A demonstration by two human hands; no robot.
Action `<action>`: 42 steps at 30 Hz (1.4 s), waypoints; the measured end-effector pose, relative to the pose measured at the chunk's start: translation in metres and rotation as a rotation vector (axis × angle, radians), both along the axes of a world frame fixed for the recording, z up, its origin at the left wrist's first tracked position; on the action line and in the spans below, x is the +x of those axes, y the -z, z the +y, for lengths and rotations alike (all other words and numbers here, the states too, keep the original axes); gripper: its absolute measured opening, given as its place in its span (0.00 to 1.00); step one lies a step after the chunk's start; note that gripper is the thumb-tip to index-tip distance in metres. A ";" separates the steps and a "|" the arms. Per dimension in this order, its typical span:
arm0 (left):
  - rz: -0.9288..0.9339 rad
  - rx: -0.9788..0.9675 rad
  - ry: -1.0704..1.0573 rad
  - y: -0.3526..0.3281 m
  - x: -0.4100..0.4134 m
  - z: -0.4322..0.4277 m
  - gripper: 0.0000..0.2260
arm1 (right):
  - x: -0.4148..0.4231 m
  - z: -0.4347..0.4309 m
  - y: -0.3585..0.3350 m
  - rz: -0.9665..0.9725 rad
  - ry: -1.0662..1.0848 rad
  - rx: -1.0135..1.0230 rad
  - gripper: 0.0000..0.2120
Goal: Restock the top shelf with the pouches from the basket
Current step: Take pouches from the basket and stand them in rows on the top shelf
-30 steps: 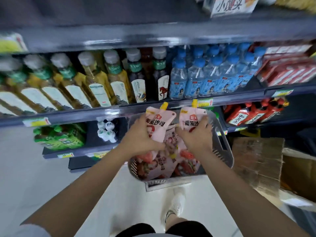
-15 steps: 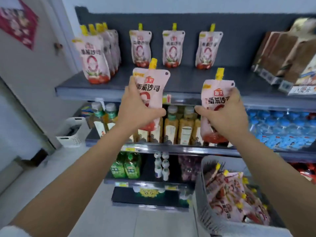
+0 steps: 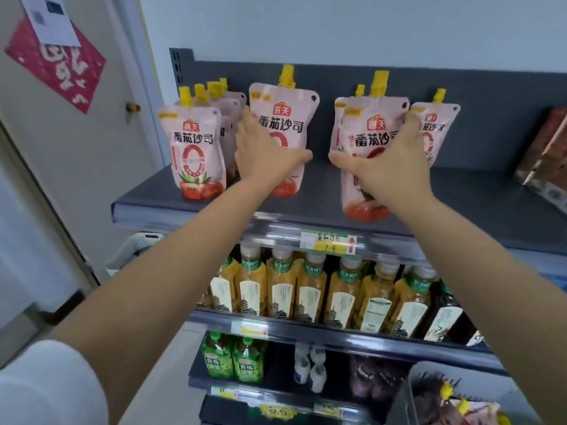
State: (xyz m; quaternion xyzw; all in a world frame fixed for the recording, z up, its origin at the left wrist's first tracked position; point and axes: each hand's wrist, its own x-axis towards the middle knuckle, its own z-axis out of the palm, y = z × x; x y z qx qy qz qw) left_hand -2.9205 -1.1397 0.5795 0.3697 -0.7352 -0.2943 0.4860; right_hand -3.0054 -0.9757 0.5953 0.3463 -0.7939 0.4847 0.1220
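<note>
head view: each pouch is pale pink with a yellow screw cap, dark lettering, a red ring and tomatoes printed at the base. at the left end of the top shelf (image 3: 322, 194) a stocked row (image 3: 196, 154) of 4 pouches stands upright, 1 behind another. just right of it my left hand (image 3: 264, 154) grips the left-hand pouch (image 3: 283, 118) upright, thumb across the front below the lettering, fingers round its left edge. its base is down at the shelf board, but i cannot tell if it rests there. my right hand (image 3: 389, 167) grips the right-hand pouch (image 3: 368, 133) in mirror fashion, its base near the shelf's front edge. close behind it 1 rear pouch (image 3: 339, 124) shows a cap and a strip of its side, and 1 end pouch (image 3: 438, 124) stands just right of my fingers. that makes 8 pouches on this shelf. at lower right the grey basket (image 3: 411, 391) holds more, too blurred to count.
</note>
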 end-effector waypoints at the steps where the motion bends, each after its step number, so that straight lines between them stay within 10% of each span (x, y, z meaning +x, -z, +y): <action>1: -0.004 0.001 -0.012 0.002 -0.011 -0.010 0.54 | -0.007 -0.011 0.001 0.000 -0.007 -0.002 0.55; 42: -0.109 0.193 0.154 0.015 -0.099 -0.112 0.43 | -0.045 -0.153 0.030 -0.007 0.119 -0.018 0.61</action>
